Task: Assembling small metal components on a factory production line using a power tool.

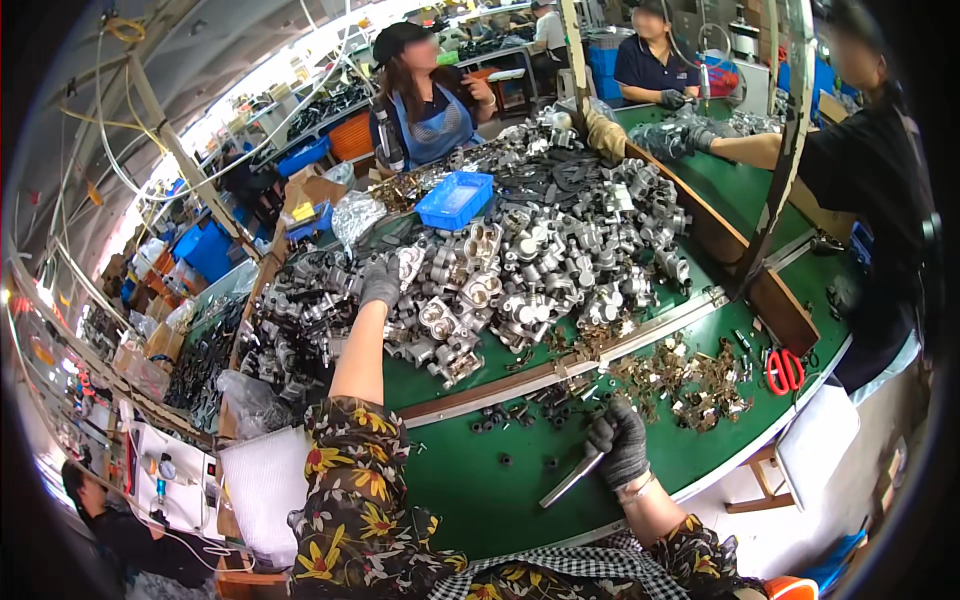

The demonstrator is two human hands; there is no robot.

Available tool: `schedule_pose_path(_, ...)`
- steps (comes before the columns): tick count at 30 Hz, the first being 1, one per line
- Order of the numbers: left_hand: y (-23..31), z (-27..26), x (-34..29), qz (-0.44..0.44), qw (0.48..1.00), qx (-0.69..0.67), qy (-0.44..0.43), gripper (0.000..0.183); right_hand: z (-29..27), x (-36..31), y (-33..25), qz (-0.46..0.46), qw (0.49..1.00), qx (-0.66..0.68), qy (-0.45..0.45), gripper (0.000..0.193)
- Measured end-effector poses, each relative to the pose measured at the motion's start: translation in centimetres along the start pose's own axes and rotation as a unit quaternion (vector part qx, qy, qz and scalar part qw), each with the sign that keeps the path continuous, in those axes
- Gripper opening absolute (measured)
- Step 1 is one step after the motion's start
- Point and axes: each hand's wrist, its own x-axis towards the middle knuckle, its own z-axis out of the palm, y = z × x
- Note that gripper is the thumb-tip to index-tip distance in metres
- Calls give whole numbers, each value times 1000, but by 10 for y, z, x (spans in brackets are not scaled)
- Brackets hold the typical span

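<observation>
Right hand point(620, 443), gloved: fingers clenched around a metal rod point(570, 479), held slanted just above the green table point(480, 500). Left hand point(380, 281), gloved: stretched onto the heap of metal castings point(520, 270); finger state cannot be told. Blue tray point(455, 200) sits beyond; red scissors point(785, 371) lie at right.
</observation>
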Motion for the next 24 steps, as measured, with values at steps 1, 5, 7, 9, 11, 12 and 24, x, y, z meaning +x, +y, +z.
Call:
schedule_pose_path(1,-11,4,1,23,998,-19,49,62,4,-1,0,0,1000,-5,-10,31)
schedule_pose_path(5,-12,-11,13,31,930,362,62,40,12,1,-5,22,999,-6,-46,33)
schedule_pose_path(7,81,-38,-34,4,959,-89,269,38,16,-5,-15,1,999,-9,-32,34)
schedule_pose_path(9,130,-66,-48,188,936,27,296,37,29,-5,-14,-4,999,-30,-30,34)
schedule_pose_path(11,207,-50,-64,395,864,-16,312,29,18,-1,-15,-9,999,-38,-12,33)
schedule_pose_path(12,251,-39,-82,444,863,-46,236,27,12,0,-16,-18,999,-41,-14,33)
schedule_pose_path(24,425,152,-160,454,872,176,-54,41,12,-9,-9,-42,999,-28,-4,26)
